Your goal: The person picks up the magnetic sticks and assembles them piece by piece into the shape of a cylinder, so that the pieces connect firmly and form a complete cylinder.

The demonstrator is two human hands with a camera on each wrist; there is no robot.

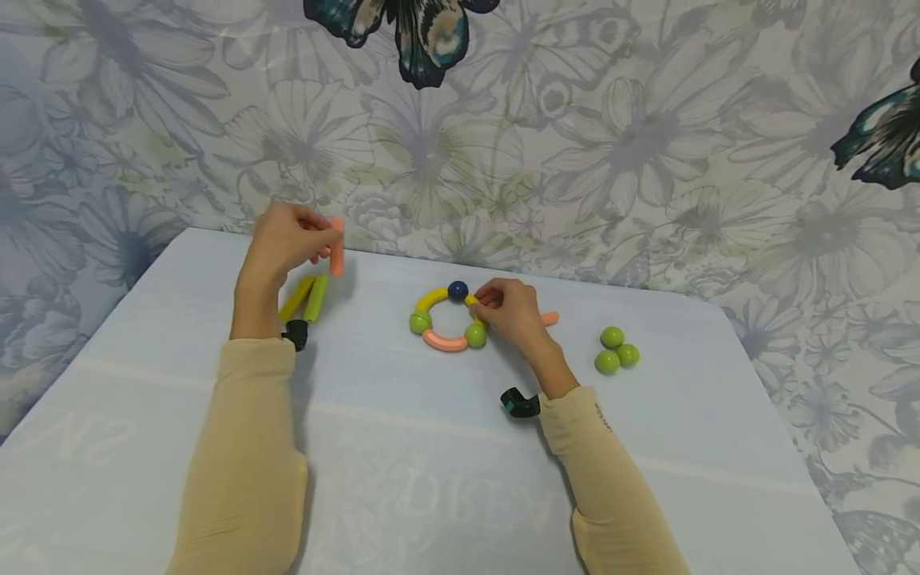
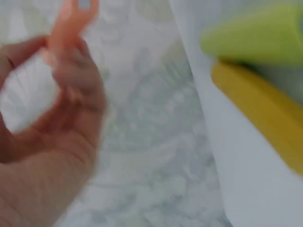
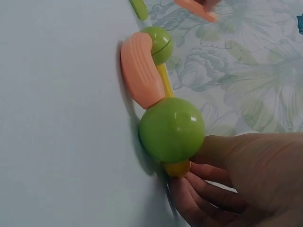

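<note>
My left hand (image 1: 283,239) pinches a salmon-coloured toy piece (image 1: 337,247) between thumb and fingers, held upright above the table's back left. In the left wrist view this piece (image 2: 71,23) has a squarish hole at its end. On the table lies a ring of joined toy parts: a dark blue ball (image 1: 458,291), green balls (image 1: 420,323) at the left and lower right, yellow curved pieces (image 1: 431,299), and a salmon curved piece (image 1: 446,343) along the front. My right hand (image 1: 510,310) grips the ring's right-hand yellow piece (image 3: 176,169), just beside the nearer green ball (image 3: 172,130).
Below my left hand lie a yellow piece (image 1: 295,298) and a lime green piece (image 1: 315,299). Three loose green balls (image 1: 612,336) sit together at the right. Another salmon piece (image 1: 549,319) shows behind my right hand. A patterned wall (image 1: 460,160) borders the white table (image 1: 402,447).
</note>
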